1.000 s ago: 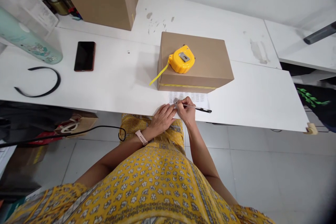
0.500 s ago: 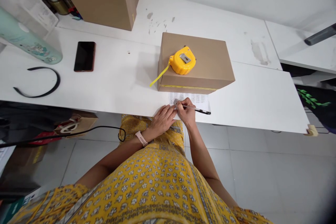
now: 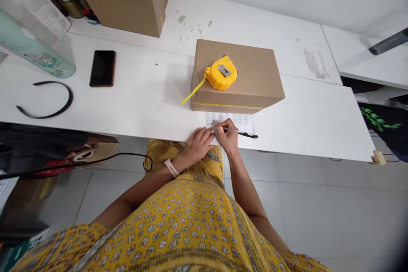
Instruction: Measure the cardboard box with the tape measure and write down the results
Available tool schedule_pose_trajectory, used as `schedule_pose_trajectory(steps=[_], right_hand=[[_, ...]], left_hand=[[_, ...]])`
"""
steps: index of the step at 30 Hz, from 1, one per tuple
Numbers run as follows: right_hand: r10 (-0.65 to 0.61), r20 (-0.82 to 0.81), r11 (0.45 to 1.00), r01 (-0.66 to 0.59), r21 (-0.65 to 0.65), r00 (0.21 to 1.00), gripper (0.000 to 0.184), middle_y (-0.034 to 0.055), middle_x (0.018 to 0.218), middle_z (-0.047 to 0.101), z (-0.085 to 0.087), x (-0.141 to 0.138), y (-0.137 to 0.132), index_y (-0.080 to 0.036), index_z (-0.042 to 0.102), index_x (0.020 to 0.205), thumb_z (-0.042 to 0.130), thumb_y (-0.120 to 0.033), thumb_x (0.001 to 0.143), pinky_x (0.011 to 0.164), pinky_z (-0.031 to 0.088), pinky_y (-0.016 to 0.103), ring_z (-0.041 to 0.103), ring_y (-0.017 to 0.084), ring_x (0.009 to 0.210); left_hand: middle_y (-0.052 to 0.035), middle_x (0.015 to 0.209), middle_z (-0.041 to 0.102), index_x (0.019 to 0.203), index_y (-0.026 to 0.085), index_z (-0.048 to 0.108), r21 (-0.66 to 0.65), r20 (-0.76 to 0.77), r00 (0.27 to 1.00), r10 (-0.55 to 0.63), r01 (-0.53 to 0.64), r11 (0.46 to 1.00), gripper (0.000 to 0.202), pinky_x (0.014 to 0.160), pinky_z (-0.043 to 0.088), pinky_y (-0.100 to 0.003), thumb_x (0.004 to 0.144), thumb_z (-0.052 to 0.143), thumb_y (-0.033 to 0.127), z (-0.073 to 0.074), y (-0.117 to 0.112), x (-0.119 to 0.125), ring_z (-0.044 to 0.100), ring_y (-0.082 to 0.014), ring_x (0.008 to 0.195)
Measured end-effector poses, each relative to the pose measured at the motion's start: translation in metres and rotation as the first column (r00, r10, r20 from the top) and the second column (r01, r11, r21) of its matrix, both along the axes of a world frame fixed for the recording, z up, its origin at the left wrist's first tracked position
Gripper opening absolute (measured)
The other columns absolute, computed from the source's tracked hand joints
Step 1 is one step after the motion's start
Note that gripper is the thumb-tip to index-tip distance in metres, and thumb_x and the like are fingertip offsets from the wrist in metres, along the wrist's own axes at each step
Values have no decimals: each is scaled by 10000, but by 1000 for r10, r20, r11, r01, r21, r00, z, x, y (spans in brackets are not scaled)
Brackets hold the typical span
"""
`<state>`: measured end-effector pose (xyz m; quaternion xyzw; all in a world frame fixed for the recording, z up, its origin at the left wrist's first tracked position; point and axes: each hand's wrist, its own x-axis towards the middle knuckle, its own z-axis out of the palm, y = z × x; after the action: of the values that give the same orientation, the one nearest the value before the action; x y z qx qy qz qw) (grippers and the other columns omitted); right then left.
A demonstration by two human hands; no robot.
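A pen (image 3: 244, 134) with a clear barrel and black end is gripped in my right hand (image 3: 227, 135), its tip down at a sheet of paper (image 3: 247, 121) covered in rows of print. My left hand (image 3: 198, 144) lies flat with fingers stretched out at the table's front edge, against the paper's left corner. Behind the sheet stands a closed cardboard box (image 3: 248, 68), which overlaps the paper's far edge. On top of the box rests a yellow tape measure (image 3: 222, 73) with its wrist strap hanging over the left side.
The white table (image 3: 312, 119) carries a phone (image 3: 103, 68), a black headband (image 3: 68, 97) and a mint bottle (image 3: 35, 49) on the left. A larger cardboard box (image 3: 124, 0) stands at the back left. A black cable (image 3: 121, 155) hangs below the front edge.
My right hand and the pen have shifted very slightly to the right. The left hand, the box and the tape measure look the same.
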<state>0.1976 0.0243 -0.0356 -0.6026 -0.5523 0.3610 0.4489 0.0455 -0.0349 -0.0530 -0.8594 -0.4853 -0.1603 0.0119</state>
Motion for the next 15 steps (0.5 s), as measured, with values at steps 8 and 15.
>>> schedule_pose_trajectory(steps=[8,15], right_hand=[[6,24,1000,-6,-9,1000,306,-82,558,453,-4,1,2,-243,438,697,631,-417,859,554,336,262,408,106,533],[13,-3,1000,-13,3,1000,278,-82,551,435,0,0,1,-242,431,675,620,-365,837,552,327,255,401,105,542]], left_hand=[[-136,1460,625,1406,127,614,28,5,1000,-7,7,1000,449,1211,398,-425,1039,545,376,1,0,0,540,-278,1383],[-125,1471,619,1409,137,614,19,-2,1000,1,-1,1000,446,1214,396,-419,1040,541,377,0,0,-1,535,-270,1390]])
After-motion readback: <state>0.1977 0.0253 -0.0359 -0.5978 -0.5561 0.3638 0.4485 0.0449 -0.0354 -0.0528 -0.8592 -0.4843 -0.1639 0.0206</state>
